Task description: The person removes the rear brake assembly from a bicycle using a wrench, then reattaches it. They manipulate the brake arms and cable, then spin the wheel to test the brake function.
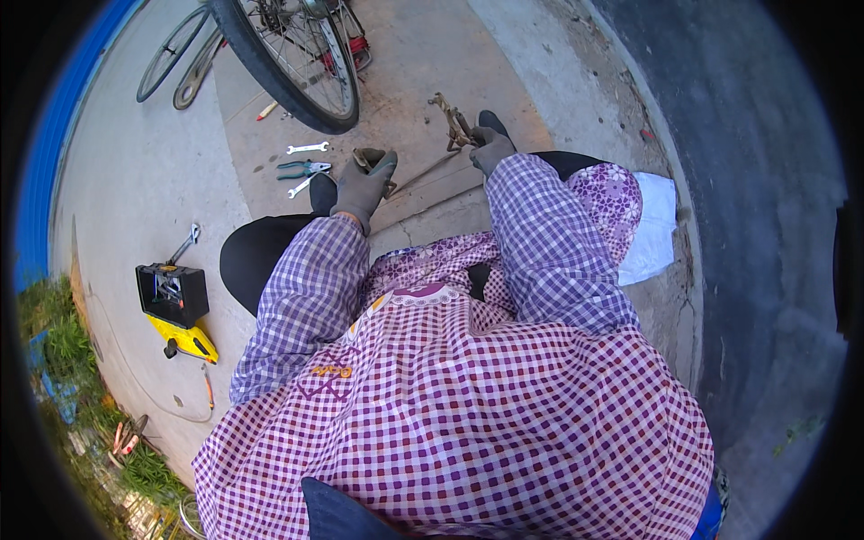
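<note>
My left hand (364, 186), in a grey work glove, is closed around a small brownish metal piece (364, 158) that shows at the fingertips; most of it is hidden. My right hand (491, 149), gloved the same way, grips a rusty, branched metal part (453, 121) that sticks out ahead of the fingers. A thin dark rod (423, 174) runs between the two hands; whether it joins either held piece I cannot tell. To the left of my left hand lie green-handled pliers (303, 169), an open-ended wrench (308, 148) and another wrench (300, 187).
A bicycle wheel (310, 67) stands just ahead. Beyond my left side are a loose tyre (173, 52), a crank-shaped metal part (193, 83), an adjustable wrench (184, 243) and a black and yellow toolbox (175, 306). A white sheet (650, 229) lies by my right knee.
</note>
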The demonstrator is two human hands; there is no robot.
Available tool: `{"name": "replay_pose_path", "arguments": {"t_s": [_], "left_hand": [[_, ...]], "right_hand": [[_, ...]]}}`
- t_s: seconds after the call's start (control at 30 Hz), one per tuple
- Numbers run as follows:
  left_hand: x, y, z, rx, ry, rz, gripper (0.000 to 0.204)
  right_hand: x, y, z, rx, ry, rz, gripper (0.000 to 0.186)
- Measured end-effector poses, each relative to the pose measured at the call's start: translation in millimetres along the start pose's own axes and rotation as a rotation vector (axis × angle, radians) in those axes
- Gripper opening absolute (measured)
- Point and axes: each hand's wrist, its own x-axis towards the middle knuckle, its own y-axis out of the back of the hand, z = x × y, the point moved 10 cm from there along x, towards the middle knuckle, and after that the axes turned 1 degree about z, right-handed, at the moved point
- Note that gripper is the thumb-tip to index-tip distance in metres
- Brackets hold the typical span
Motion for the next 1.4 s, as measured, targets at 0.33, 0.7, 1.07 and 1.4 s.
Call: {"name": "replay_pose_path", "arguments": {"t_s": [0.33,0.7,1.07,1.4], "left_hand": [[-7.8,-13.9,19.8,-0.111,-0.009,0.076,0.028],[-5.4,-12.4,14.5,-0.224,-0.082,0.144,0.024],[-3.1,5.5,13.4,-0.182,-0.123,0.237,0.021],[-1.9,7.1,13.0,-0.236,-0.146,0.220,0.021]], "right_hand": [[8.6,10.2,19.5,0.447,-0.058,0.022,0.057],[8.7,15.4,8.2,0.612,-0.059,0.046,0.048],[21.1,13.4,-8.0,0.404,0.050,0.032,0.048],[16.8,12.0,-14.5,0.443,0.044,0.046,0.045]]}}
